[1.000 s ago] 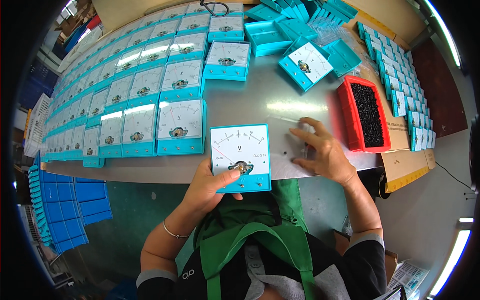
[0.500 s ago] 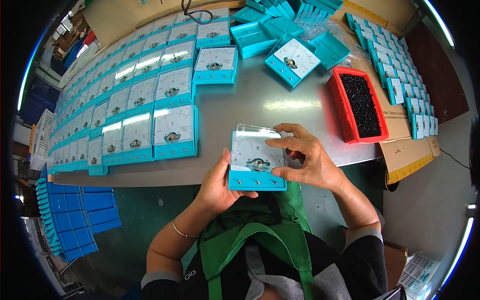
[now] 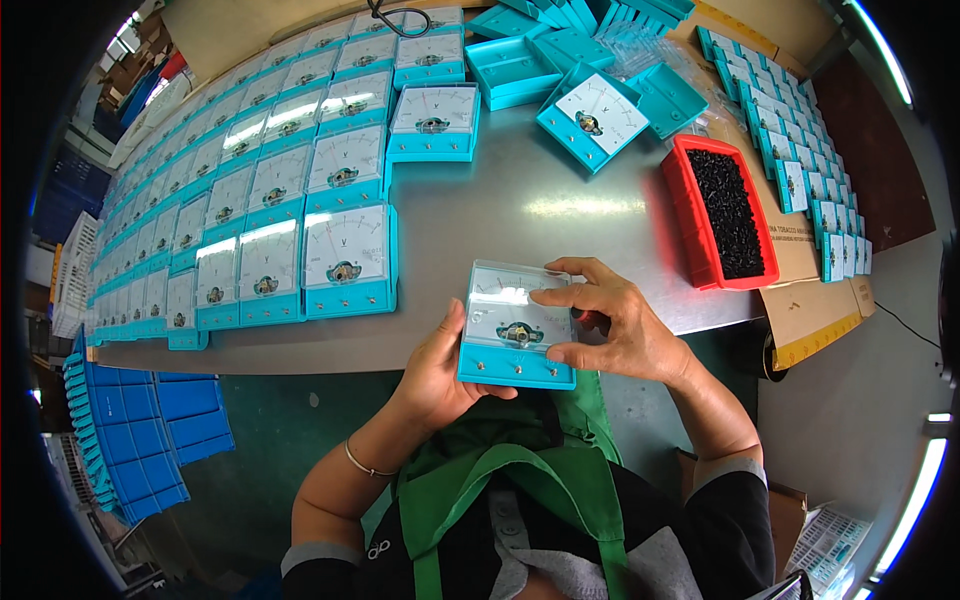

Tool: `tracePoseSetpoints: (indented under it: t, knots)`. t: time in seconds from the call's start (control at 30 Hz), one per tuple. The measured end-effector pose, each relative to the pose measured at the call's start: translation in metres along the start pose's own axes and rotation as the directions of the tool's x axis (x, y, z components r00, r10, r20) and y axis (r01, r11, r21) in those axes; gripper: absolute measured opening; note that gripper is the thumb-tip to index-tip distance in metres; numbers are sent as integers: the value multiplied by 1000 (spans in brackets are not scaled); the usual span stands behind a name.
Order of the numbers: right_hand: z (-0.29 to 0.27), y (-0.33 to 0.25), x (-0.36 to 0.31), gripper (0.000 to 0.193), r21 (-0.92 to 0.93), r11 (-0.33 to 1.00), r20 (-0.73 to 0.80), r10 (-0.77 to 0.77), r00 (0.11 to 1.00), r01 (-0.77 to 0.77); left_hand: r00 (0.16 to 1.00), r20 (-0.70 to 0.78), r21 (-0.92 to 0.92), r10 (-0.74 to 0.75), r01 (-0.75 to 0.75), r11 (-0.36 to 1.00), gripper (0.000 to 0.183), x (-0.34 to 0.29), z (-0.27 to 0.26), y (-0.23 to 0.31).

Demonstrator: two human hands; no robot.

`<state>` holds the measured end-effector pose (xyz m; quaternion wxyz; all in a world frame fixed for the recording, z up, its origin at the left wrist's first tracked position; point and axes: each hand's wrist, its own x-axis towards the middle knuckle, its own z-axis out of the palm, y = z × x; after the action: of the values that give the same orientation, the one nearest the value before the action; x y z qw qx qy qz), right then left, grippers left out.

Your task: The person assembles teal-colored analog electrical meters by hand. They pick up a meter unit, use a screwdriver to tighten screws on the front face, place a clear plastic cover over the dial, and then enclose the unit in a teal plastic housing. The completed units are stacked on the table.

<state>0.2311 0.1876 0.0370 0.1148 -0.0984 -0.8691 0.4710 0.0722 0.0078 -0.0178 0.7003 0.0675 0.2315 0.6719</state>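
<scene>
A teal voltmeter (image 3: 490,366) with a white dial is in front of me, its lower strip bearing several small metal posts. My left hand (image 3: 437,372) grips it by the left side and lower edge, thumb along the side. Over the dial lies a clear plastic cover (image 3: 498,294), roughly in line with the case. My right hand (image 3: 632,325) holds this cover at its right side, index finger on top and thumb near the lower right corner. Whether the cover sits fully down cannot be made out.
Rows of covered meters (image 3: 270,220) fill the table's left side. An uncovered meter (image 3: 593,122) rests tilted on teal cases (image 3: 512,70) at the back. A red bin (image 3: 690,225) of small black parts stands at right, beside cardboard (image 3: 815,310) and more meters (image 3: 795,185).
The clear cover has come down from a raised, offset position onto the meter's dial, guided by my right hand. My left hand keeps its grip on the meter.
</scene>
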Motion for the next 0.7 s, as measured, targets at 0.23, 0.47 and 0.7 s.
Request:
tracePoseSetpoints:
  t: [0.23, 0.47, 0.7]
  knots:
    - [5, -6, 0, 55, -39, 998, -4, 40, 999, -40, 994, -86, 402, 60, -20, 915, 54, -2, 22, 4]
    - [6, -2, -16, 29, 441, 845, -95, 380, 920, -303, 993, -16, 359, 118, -105, 927, 46, -13, 22, 7]
    - [41, 9, -24, 14, 598, 765, 31, 279, 960, -241, 992, -28, 304, 123, -108, 946, 36, -7, 32, -2]
